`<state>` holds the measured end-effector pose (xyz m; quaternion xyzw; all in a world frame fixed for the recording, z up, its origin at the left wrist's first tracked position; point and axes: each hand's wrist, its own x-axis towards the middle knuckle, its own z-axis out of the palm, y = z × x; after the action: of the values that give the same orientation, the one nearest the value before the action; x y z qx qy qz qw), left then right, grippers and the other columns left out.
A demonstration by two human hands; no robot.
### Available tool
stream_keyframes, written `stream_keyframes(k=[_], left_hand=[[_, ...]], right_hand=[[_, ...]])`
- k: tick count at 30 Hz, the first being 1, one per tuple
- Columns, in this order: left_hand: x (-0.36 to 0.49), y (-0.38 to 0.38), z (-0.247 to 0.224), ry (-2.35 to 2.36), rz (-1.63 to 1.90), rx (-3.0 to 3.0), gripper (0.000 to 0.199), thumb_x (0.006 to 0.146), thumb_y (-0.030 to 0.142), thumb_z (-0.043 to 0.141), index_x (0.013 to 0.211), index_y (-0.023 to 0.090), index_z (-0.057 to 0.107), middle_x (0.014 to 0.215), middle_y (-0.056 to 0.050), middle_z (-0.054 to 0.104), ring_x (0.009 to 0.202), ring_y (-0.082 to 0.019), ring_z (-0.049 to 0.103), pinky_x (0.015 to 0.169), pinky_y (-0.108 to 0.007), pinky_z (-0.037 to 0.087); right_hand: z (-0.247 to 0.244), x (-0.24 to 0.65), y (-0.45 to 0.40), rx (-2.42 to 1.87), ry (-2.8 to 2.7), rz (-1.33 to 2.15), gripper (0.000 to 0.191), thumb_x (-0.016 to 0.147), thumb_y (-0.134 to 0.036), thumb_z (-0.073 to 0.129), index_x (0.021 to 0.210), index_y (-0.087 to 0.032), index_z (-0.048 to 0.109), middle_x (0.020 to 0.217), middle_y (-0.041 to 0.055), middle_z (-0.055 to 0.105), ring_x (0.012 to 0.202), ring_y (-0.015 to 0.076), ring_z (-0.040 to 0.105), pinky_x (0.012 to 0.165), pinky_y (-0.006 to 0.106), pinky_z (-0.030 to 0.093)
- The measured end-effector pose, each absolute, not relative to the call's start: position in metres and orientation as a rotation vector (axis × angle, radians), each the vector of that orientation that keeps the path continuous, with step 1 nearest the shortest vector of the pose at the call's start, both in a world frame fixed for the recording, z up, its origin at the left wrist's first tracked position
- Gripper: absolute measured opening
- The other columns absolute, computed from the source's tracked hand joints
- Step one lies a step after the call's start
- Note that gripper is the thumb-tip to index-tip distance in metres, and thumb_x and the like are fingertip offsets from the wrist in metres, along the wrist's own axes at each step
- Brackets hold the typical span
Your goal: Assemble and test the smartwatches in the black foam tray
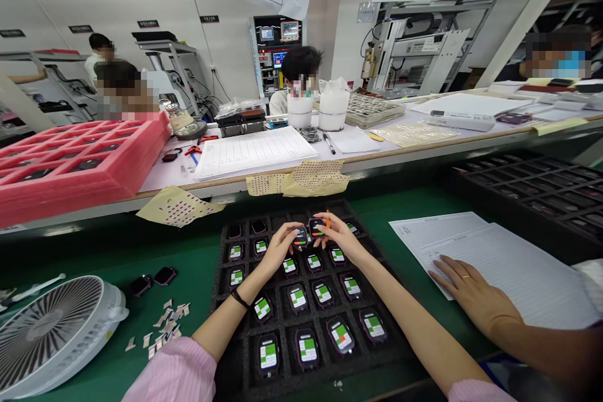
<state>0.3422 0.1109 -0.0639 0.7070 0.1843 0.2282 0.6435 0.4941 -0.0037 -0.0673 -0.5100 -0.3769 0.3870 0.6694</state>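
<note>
Showing green-and-white patches, smartwatches (298, 299) in a black foam tray (277, 213)

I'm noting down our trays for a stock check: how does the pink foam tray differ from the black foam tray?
The pink foam tray sits on the white bench, while the black foam tray lies lower, on the green mat. The pink tray's dark devices show no colour; the black tray's watches show green-and-white faces. Both have rows of pockets.

Smartwatches (298, 299) in foam tray (230, 326); fan (49, 333) left, papers (527, 270) right.
</note>
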Motion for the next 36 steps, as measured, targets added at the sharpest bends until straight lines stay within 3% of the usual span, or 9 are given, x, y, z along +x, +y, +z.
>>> stream_keyframes(k=[6, 10, 13, 19, 22, 27, 31, 36], left_hand=[[0.342, 0.111, -0.062, 0.382, 0.485, 1.514, 0.043, 0.075, 0.043, 0.064, 0.108, 0.016, 0.056, 0.088, -0.004, 0.060, 0.064, -0.011, 0.052, 0.049, -0.020, 0.038], [0.339, 0.111, -0.056, 0.284, 0.400, 1.293, 0.058, 0.066, 0.025, 0.076, 0.118, 0.021, 0.053, 0.106, -0.006, 0.060, 0.080, -0.013, 0.054, 0.059, -0.020, 0.040], [0.335, 0.112, -0.050, 0.222, 0.328, 1.041, 0.061, 0.062, 0.018, 0.078, 0.119, 0.023, 0.057, 0.101, -0.005, 0.060, 0.076, -0.011, 0.052, 0.061, -0.021, 0.038], [0.332, 0.115, -0.046, 0.137, 0.319, 0.816, 0.059, 0.059, 0.021, 0.081, 0.115, 0.019, 0.062, 0.090, -0.004, 0.059, 0.066, -0.007, 0.047, 0.059, -0.020, 0.036], [0.334, 0.116, -0.050, 0.184, 0.367, 1.024, 0.059, 0.064, 0.020, 0.078, 0.119, 0.022, 0.057, 0.096, -0.004, 0.061, 0.075, -0.009, 0.052, 0.066, -0.021, 0.039], [0.337, 0.118, -0.063, 0.225, 0.415, 1.552, 0.059, 0.071, 0.027, 0.074, 0.123, 0.022, 0.048, 0.122, -0.008, 0.055, 0.100, -0.018, 0.055, 0.086, -0.030, 0.042], [0.338, 0.118, -0.068, 0.250, 0.435, 1.695, 0.050, 0.078, 0.037, 0.065, 0.122, 0.019, 0.047, 0.119, -0.011, 0.056, 0.098, -0.020, 0.056, 0.085, -0.033, 0.043], [0.339, 0.117, -0.068, 0.292, 0.488, 1.723, 0.047, 0.077, 0.039, 0.065, 0.116, 0.018, 0.050, 0.113, -0.010, 0.059, 0.096, -0.020, 0.057, 0.083, -0.032, 0.045]], right_hand=[[-0.070, 0.498, -0.004, -1.117, -0.828, 0.886, 0.034, 0.077, -0.038, 0.065, 0.105, -0.021, 0.054, 0.077, -0.0010, 0.059, 0.054, 0.0164, 0.066, 0.045, 0.024, 0.046], [-0.068, 0.499, -0.005, -1.046, -0.803, 0.914, 0.042, 0.071, -0.028, 0.073, 0.108, -0.024, 0.054, 0.092, 0.0020, 0.062, 0.062, 0.0164, 0.067, 0.047, 0.024, 0.047], [-0.063, 0.499, -0.007, -0.967, -0.760, 0.935, 0.051, 0.065, -0.019, 0.077, 0.110, -0.025, 0.055, 0.101, 0.0039, 0.062, 0.068, 0.0160, 0.066, 0.049, 0.023, 0.047], [-0.058, 0.500, -0.009, -0.873, -0.645, 0.967, 0.049, 0.064, -0.017, 0.077, 0.108, -0.023, 0.058, 0.105, 0.0052, 0.064, 0.065, 0.0114, 0.063, 0.047, 0.020, 0.044], [-0.059, 0.500, -0.009, -0.920, -0.694, 0.928, 0.050, 0.064, -0.018, 0.077, 0.109, -0.023, 0.056, 0.102, 0.0047, 0.064, 0.066, 0.0131, 0.064, 0.049, 0.022, 0.045], [-0.065, 0.500, -0.006, -1.078, -0.821, 0.814, 0.055, 0.064, -0.022, 0.077, 0.111, -0.024, 0.050, 0.100, 0.0034, 0.062, 0.069, 0.0161, 0.066, 0.051, 0.024, 0.048], [-0.071, 0.499, -0.004, -1.152, -0.857, 0.793, 0.057, 0.063, -0.026, 0.077, 0.111, -0.025, 0.047, 0.096, 0.0020, 0.060, 0.070, 0.0167, 0.067, 0.050, 0.025, 0.050], [-0.072, 0.496, -0.003, -1.159, -0.888, 0.805, 0.056, 0.066, -0.028, 0.076, 0.112, -0.026, 0.046, 0.099, 0.0029, 0.058, 0.070, 0.0172, 0.067, 0.050, 0.025, 0.050]])
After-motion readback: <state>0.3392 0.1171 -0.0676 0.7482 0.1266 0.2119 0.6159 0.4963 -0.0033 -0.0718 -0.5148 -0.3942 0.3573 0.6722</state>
